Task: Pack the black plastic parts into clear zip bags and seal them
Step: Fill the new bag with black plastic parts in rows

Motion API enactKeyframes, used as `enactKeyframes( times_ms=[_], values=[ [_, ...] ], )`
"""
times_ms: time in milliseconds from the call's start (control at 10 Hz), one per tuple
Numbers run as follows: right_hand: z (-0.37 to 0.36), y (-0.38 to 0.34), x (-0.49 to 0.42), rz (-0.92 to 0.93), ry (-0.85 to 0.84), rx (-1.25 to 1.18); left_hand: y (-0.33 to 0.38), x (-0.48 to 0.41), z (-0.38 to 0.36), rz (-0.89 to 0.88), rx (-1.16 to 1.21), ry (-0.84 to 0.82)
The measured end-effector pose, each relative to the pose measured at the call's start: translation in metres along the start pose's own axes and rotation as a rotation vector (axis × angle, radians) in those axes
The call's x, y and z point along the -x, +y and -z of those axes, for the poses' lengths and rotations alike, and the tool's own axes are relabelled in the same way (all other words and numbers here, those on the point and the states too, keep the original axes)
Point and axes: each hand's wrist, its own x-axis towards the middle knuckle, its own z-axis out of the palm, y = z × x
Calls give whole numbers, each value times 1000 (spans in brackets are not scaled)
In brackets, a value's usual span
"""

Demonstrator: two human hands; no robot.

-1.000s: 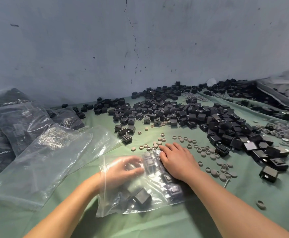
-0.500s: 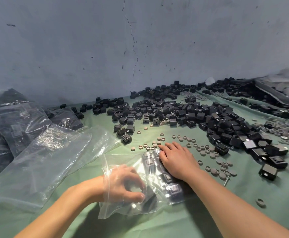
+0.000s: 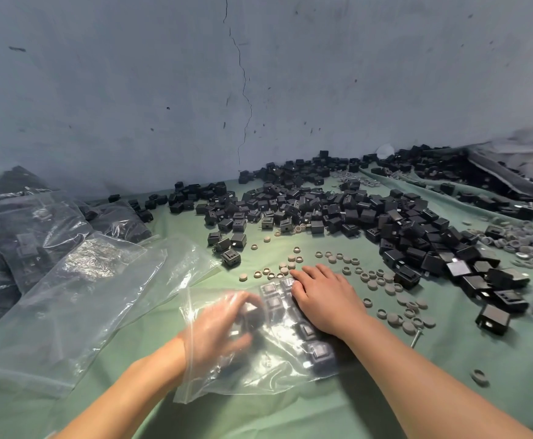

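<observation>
A clear zip bag [image 3: 252, 375] lies flat on the green cloth in front of me. My left hand [image 3: 220, 327] is inside it, blurred, with its fingers curled round a black plastic part [image 3: 250, 315]. A row of black parts [image 3: 317, 351] lies along the bag's right side. On top of the bag my right hand [image 3: 325, 299] presses flat, fingers straight, over that row. Several loose black parts [image 3: 353, 213] are heaped behind and to the right.
Small grey round caps [image 3: 382, 280] are scattered around my right hand. Empty clear bags [image 3: 78, 299] lie at left, with filled bags of black parts [image 3: 21, 236] beyond them. More grey rings [image 3: 525, 248] sit far right. The wall stands close behind.
My left hand, inside the bag, drew back toward me and then pushed forward again toward the row of parts. The right hand stayed pressed on the bag.
</observation>
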Motion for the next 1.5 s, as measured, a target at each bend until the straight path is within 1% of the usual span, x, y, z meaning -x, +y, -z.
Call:
enactKeyframes(
  times_ms=[100, 200, 300, 400, 500, 600, 700, 800, 900, 1000, 1100, 1200, 1300, 1400, 1500],
  values=[
    [0, 0, 0, -3, -3, 1, -2, 1, -9, 52, 19, 49],
    [0, 0, 0, -6, -7, 0, -4, 3, -15, 91, 90, 62],
    [0, 0, 0, -4, -5, 4, -8, 6, -12, 118, 256, -79],
    [0, -1, -1, -4, -5, 4, -20, 15, -12, 78, 165, -204],
    [0, 0, -1, -3, -5, 2, -23, 20, -18, 143, 284, -149],
    [0, -1, -1, -3, -7, -1, -26, 23, -20, 208, 325, -85],
    [1, -1, -1, -3, -8, 2, -23, 19, -15, 213, 232, -103],
    [1, -1, 0, -4, -7, 4, -21, 11, -12, 201, 213, -166],
    [2, -2, 1, -6, -3, 1, -15, 4, -12, 148, 238, -168],
    [2, -2, 1, -4, 1, -4, -14, 2, -16, 126, 346, -170],
    [2, -2, 1, -4, 3, -11, -18, 4, -20, 177, 392, -127],
    [1, -1, 1, -4, 1, -11, -15, 1, -20, 202, 262, -130],
    [1, -1, 0, -4, 2, -9, -12, -4, -21, 165, 151, -112],
    [0, -1, 0, -3, 4, -11, -12, -3, -21, 78, 160, -104],
    [0, -1, 0, -3, 8, -14, -17, -2, -18, 154, 236, -142]
  ],
)
